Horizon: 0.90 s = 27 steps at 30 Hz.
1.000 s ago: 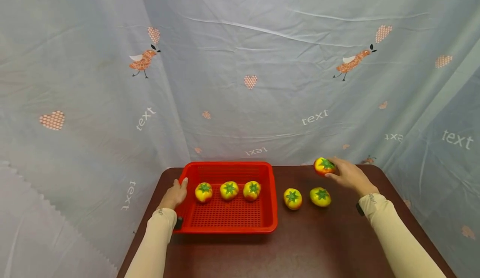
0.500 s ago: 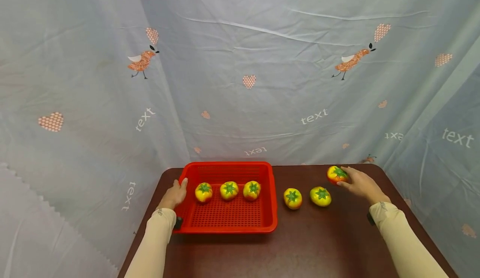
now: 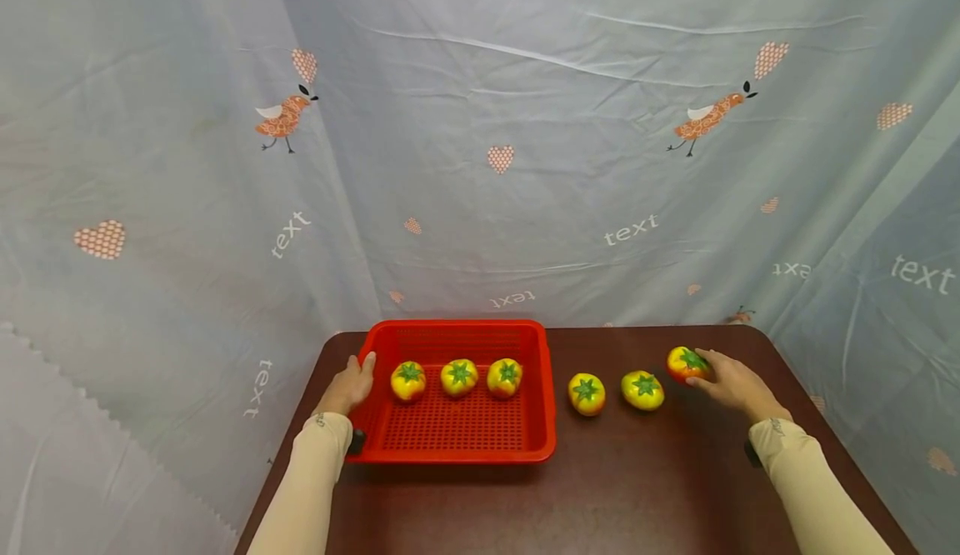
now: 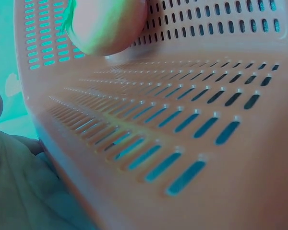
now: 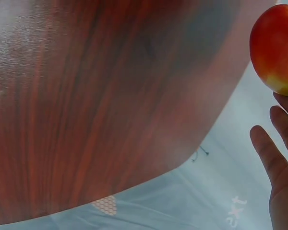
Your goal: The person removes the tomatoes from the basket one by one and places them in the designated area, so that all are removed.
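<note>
Yellow-red fruit point(image 3: 685, 364) first: in the head view, it's at 10 o'clock from the middle of the right hand point(image 3: 740, 388), which is grasping it between thumb and fingers. Honestly can't tell if it's touching the counter point(image 3: 637, 488). Two loose fruits point(image 3: 642, 390) sit toward its 8 to 9 o'clock, with the red basket point(image 3: 465, 457) beyond at 9 and three lined-up fruits point(image 3: 459, 378) in it. Left hand point(image 3: 348, 388) is on the basket's 9 o'clock side, can't tell if it's gripping the rim.

Left wrist view: one basket fruit at 11 o'clock, left hand at 8, outside the wall.

Right wrist view: grasped fruit at 2 o'clock, cut off by the edge. One fingertip touches its underside; two other fingers spread clear below, around 4.
</note>
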Motion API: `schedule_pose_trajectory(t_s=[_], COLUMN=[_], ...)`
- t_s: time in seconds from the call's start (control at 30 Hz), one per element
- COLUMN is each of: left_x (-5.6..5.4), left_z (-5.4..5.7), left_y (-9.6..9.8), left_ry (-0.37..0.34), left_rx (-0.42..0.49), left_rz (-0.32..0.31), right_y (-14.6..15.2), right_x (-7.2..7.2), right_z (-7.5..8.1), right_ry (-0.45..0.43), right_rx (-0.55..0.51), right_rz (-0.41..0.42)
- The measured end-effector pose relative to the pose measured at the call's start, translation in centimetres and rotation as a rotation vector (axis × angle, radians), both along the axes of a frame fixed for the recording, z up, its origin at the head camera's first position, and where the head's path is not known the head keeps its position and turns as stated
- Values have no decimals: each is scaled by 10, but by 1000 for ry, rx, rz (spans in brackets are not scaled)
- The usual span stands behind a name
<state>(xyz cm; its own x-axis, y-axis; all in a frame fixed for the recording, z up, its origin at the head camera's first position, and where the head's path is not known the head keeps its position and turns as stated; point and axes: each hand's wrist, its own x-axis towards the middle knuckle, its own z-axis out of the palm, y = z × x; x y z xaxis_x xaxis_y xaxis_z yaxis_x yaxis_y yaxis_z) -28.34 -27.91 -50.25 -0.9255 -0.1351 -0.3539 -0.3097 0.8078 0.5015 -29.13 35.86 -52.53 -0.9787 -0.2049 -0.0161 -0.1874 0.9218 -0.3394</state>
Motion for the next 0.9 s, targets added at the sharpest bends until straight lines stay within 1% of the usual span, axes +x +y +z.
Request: schedule_pose_trajectory(t_s=[0.27, 0.43, 0.6, 0.73, 0.9], left_x=[1, -1, 1, 0, -4], left_z=[2, 2, 3, 1, -3], left_y=[1, 1, 2, 1, -2], left_ry=[-4, 1, 1, -5, 15], left_rx=[-4, -4, -11, 4, -4], left_rz=[1, 4, 6, 16, 15], right_y=[4, 5, 5, 4, 3], right_x=[6, 6, 5, 6, 8], right_z=[-15, -22, -30, -33, -36], right_ry=[-8, -14, -12, -32, -54], right_rx=[-33, -30, -29, -28, -25], right_rz=[0, 0, 13, 1, -3])
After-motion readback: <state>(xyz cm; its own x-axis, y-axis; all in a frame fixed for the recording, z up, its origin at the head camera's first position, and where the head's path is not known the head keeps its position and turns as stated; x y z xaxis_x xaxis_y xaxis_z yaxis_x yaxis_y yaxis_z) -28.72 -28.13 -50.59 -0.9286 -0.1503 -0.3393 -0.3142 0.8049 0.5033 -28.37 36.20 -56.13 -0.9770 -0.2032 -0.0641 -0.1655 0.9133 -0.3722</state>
